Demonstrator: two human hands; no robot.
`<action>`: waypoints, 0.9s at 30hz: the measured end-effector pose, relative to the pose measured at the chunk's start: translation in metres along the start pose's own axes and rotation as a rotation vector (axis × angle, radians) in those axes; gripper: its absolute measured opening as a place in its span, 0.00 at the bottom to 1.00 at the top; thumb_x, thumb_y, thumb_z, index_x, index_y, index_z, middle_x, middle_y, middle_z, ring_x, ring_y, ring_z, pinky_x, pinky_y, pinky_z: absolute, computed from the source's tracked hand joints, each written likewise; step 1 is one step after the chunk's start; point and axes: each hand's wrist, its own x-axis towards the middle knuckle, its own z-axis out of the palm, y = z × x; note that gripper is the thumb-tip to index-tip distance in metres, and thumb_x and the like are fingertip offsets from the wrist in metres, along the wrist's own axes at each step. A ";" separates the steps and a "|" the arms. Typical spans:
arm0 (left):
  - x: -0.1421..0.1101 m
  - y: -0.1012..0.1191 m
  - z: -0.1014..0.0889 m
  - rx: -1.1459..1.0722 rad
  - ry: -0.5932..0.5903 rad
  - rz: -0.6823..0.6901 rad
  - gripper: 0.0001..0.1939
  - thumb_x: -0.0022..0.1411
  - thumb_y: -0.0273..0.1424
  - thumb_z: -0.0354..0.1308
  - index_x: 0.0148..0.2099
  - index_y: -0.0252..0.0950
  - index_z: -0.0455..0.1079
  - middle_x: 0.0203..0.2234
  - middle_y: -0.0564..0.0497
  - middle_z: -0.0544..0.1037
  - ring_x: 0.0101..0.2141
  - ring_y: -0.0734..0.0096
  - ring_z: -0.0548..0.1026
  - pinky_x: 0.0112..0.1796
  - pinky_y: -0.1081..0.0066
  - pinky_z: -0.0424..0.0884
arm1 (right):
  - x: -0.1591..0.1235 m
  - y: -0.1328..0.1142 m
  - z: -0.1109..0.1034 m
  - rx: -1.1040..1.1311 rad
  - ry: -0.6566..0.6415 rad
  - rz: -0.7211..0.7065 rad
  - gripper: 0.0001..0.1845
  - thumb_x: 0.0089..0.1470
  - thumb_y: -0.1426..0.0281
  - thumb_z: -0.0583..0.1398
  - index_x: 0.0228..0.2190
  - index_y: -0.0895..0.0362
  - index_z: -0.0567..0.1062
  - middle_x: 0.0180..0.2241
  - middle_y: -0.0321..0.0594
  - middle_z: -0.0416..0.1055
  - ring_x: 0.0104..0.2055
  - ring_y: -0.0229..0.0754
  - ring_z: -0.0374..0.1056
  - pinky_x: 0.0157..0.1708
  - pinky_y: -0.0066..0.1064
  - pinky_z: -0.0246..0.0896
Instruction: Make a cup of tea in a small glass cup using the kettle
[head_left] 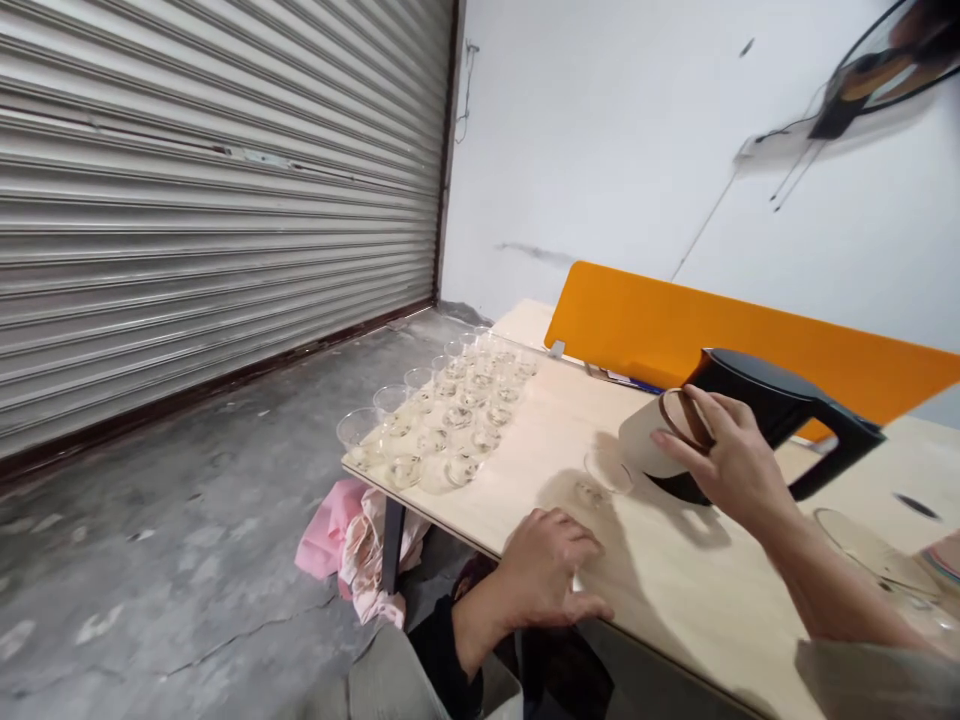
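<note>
Up on the tabletop [675,590], seen from the head camera, the right hand [731,465] is wrapped around the body of a black electric kettle [757,420]. Fingers grip the pale, brown-rimmed part near its spout rather than the handle, which sticks out free on the far side. The kettle is tipped so the spout points toward a single clear plastic cup [604,475] standing just beside it; gripping it by the body probably steadies the tilt. I can't tell if any water is coming out.

The left hand [547,570] rests flat on the near edge of the tabletop, fingers loosely spread, holding nothing. It sits close to the lone cup but not touching it, like it's just bracing.

Further along toward the far corner there's a whole batch of clear cups [442,420] lined up in neat rows, well apart from the hands, some looking like they have a bit of liquid in them. An orange divider panel [675,330] stands behind the kettle. A pink cloth [337,535] hangs below the table edge, and a roller shutter [217,200] fills the left side.
</note>
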 end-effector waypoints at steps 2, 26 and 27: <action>0.000 -0.002 -0.001 0.017 -0.004 0.014 0.30 0.59 0.57 0.62 0.54 0.42 0.73 0.49 0.50 0.80 0.50 0.57 0.73 0.49 0.60 0.65 | 0.019 0.001 0.023 0.005 -0.020 0.030 0.41 0.56 0.46 0.59 0.64 0.52 0.64 0.61 0.54 0.60 0.62 0.61 0.61 0.59 0.49 0.61; -0.001 0.006 -0.004 -0.020 -0.047 -0.053 0.23 0.62 0.54 0.60 0.48 0.43 0.72 0.46 0.54 0.80 0.49 0.60 0.72 0.48 0.60 0.64 | 0.055 0.035 0.139 0.173 -0.271 0.025 0.41 0.55 0.52 0.61 0.64 0.59 0.64 0.62 0.55 0.60 0.64 0.57 0.58 0.65 0.45 0.51; -0.001 0.006 -0.004 -0.022 -0.047 -0.056 0.23 0.62 0.54 0.60 0.48 0.43 0.72 0.46 0.54 0.79 0.49 0.61 0.72 0.48 0.60 0.64 | 0.055 0.036 0.138 0.179 -0.281 0.024 0.41 0.55 0.53 0.61 0.64 0.59 0.64 0.62 0.55 0.60 0.64 0.57 0.58 0.65 0.45 0.51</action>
